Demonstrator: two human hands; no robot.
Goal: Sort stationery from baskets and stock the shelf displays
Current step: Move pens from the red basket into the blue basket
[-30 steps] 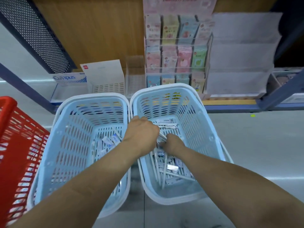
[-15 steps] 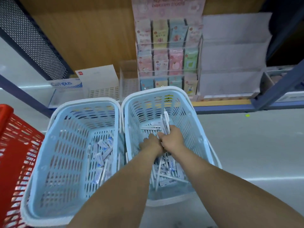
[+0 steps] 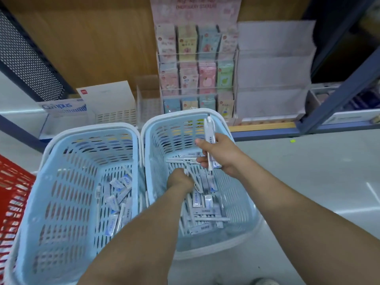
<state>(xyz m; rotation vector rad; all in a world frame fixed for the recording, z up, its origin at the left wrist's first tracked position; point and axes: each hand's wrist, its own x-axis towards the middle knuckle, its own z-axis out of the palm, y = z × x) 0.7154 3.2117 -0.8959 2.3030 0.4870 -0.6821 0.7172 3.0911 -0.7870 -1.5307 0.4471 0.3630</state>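
Pens upright in right hand closed grip, left hand grip curled on loose pens, inside right basket

Left blue basket and right blue basket stand rim beside rim, no passage between. Red basket obstructs 9 o'clock. Sticker rack closes 12 o'clock. Floor open at 3 o'clock.

Both bare forearms reach forward. The right hand, higher, grips upright pens; the left hand, knuckles up, curls round loose pens below.
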